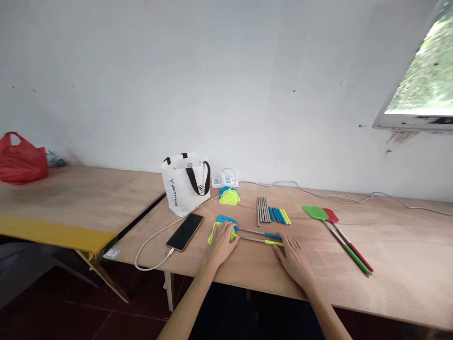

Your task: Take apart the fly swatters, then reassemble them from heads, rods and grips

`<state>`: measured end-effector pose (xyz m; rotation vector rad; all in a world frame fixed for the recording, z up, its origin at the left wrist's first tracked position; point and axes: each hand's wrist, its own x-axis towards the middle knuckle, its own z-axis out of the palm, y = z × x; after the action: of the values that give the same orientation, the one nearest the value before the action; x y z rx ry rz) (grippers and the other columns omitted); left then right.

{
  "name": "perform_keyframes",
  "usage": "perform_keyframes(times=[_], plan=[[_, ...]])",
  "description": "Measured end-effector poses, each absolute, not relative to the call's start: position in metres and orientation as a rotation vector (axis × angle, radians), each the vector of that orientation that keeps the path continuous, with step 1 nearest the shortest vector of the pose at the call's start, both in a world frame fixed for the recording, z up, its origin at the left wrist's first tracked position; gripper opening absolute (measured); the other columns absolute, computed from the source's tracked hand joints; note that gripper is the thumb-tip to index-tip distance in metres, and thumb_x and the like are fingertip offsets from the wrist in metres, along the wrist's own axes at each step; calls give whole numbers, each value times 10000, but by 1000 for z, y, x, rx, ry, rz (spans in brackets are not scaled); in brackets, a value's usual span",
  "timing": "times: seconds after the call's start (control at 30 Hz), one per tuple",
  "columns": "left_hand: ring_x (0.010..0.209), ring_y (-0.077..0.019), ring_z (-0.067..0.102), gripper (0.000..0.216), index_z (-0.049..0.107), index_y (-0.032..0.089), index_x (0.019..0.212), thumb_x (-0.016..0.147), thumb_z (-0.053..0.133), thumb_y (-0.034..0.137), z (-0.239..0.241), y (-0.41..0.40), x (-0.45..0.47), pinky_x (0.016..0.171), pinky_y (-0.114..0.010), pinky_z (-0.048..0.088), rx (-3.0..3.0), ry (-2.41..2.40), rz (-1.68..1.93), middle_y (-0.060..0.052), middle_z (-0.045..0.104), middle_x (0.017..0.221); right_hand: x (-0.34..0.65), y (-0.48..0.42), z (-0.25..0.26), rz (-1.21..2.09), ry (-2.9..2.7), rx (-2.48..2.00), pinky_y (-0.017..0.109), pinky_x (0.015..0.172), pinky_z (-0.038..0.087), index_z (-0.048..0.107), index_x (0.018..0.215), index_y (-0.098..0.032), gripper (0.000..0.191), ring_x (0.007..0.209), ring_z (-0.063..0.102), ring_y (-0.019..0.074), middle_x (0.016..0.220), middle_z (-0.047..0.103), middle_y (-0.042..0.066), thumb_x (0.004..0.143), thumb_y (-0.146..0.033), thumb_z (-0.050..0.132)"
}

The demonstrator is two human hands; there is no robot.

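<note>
Two fly swatters lie side by side across the table before me, a yellow-green fly swatter (269, 242) nearer and a blue fly swatter (271, 235) behind it. My left hand (224, 243) rests over the yellow-green mesh head, its fingers extended and partly hiding it. At the other end, my right hand (293, 257) lies with fingers spread, touching or almost touching the handle ends. Behind them are several metal tubes (263, 211), several blue grips (276, 215) and yellow-green grips (285, 216) in a row. Loose yellow-green swatter heads (229, 197) overlap blue ones.
Farther right lie a green fly swatter (348, 250) and a red one (354, 249). On the left are a phone (185, 232) on a white cable, a white tote bag (184, 189) and a power strip (215, 182). A red plastic bag (23, 160) sits on the adjoining table.
</note>
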<state>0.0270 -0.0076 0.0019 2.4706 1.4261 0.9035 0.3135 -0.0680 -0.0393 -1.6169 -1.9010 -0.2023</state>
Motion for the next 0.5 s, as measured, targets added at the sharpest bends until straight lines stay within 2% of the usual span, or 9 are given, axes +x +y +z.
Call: perform_keyframes(times=[0.2, 0.5], plan=[[1365, -320, 491, 294, 538, 252, 1288, 998, 511, 297, -4, -9, 27, 1161, -624, 298, 2561, 1472, 806, -104, 580, 1406, 312, -69, -36, -231, -1953, -1628, 467, 1092, 409, 505, 1391, -255, 400, 1280, 563, 262, 1368, 626, 80, 1044, -409, 377], [1384, -323, 476, 307, 528, 250, 1310, 1008, 500, 299, -2, -10, 28, 1160, -622, 303, 2578, 1497, 759, -106, 573, 1424, 313, -67, -40, -300, -1953, -1629, 464, 1071, 430, 534, 1372, -256, 392, 1259, 579, 268, 1355, 635, 82, 1039, -408, 394]])
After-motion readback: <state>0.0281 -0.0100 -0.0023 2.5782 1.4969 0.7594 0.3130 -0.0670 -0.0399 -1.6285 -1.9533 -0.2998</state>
